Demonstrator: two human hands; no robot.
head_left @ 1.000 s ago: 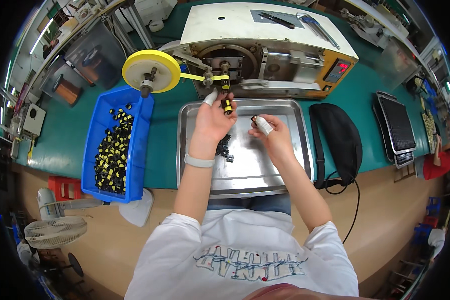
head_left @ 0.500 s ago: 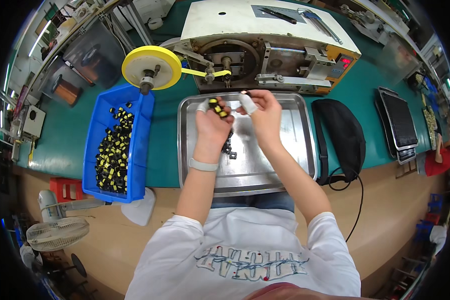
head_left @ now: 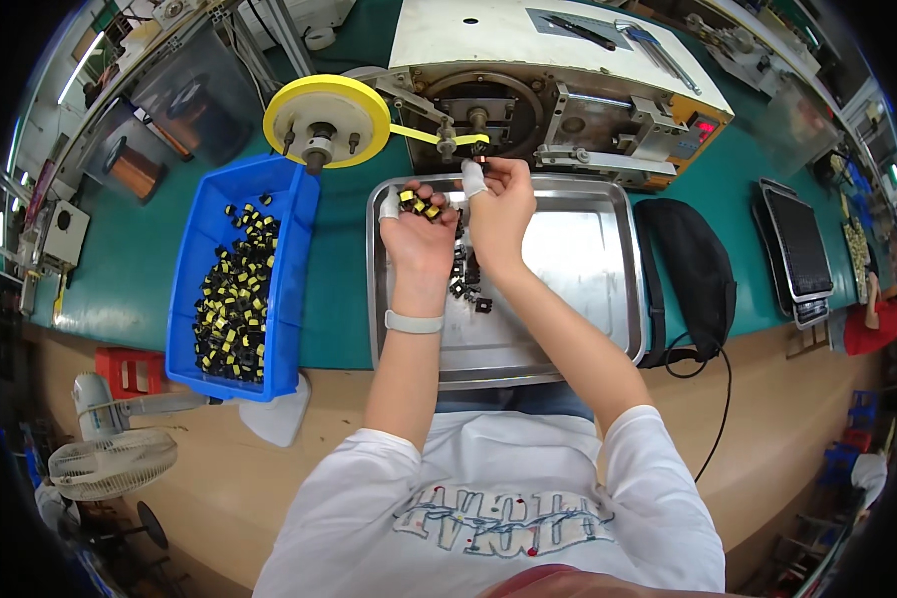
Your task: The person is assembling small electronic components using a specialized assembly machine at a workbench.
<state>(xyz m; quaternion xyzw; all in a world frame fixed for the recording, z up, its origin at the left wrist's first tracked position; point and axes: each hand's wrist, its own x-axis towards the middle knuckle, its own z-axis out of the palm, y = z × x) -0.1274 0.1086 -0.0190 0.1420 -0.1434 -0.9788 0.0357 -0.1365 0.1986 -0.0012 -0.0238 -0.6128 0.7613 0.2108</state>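
Observation:
My left hand (head_left: 419,249), with a white finger cot on the thumb, is cupped palm up around several small black-and-yellow coil bobbins (head_left: 419,205). To its right, my right hand (head_left: 501,211), also with a white finger cot, pinches a small dark coil bobbin (head_left: 480,159) at the front of the taping machine (head_left: 588,82). Its fingertips partly hide that piece. Yellow tape (head_left: 421,133) runs from a big tape roll (head_left: 378,118) to just above those fingertips. Beneath both hands lies a metal tray (head_left: 588,269), with black bobbins (head_left: 466,274) partly behind my right forearm.
A blue bin (head_left: 287,299) at left holds many black-and-yellow bobbins (head_left: 231,319). Right of the tray lies a black pouch (head_left: 693,269) with a cord. Black trays (head_left: 795,244) are stacked farther right. Tools (head_left: 658,55) rest on the machine top. A fan (head_left: 113,463) stands lower left.
My right hand has gone from beside my left hand up to the machine's tape end with its bobbin. My left hand stays cupped around its bobbins. The whole view has shifted slightly.

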